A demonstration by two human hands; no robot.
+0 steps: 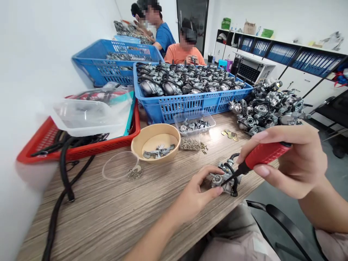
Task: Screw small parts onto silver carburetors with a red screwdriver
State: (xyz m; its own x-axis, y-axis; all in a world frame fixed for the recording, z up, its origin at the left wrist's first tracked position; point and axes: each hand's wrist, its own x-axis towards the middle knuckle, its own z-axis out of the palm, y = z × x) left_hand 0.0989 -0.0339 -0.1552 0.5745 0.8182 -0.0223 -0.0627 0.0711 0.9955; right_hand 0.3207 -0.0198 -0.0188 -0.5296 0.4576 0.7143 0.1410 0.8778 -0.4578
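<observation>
A small metal carburetor (225,181) with a black hose lies on the wooden table (130,214) near its front edge. My left hand (199,194) grips it from the left, thumb and fingers closed around its side. In my right hand (296,163) is a red-handled screwdriver (265,156), held between thumb and fingers. Its dark shaft slants down to the left, and the tip meets the carburetor close to my left thumb. Whether the tip sits in a screw is too small to tell.
Behind stand a blue crate (195,103) full of carburetors and a loose carburetor pile (269,105). Nearer are a clear tray of metal parts (195,125), small screws (190,144), brass plates (230,135), a cream bowl (156,134) and a red basket (81,154). People sit beyond.
</observation>
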